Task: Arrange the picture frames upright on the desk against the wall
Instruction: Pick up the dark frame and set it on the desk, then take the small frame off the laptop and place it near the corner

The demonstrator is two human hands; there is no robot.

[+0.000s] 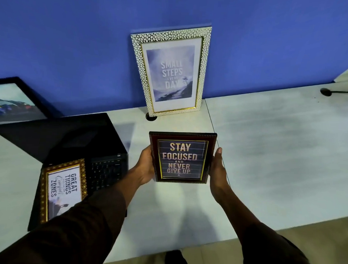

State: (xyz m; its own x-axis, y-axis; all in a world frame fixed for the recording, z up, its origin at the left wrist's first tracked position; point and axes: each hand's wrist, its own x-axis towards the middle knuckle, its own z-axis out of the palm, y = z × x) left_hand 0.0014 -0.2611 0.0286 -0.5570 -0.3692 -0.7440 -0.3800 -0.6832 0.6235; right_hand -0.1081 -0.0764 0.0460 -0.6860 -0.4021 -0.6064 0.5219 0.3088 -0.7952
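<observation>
Open black laptop at left, dark keyboard toward the near side, lid tilted back toward the far side. Round black cable hole in the tabletop toward the far edge, near centre. Second black grommet at far right, with a thin dark cable running off to the right. Brownish floor visible at near right.
</observation>
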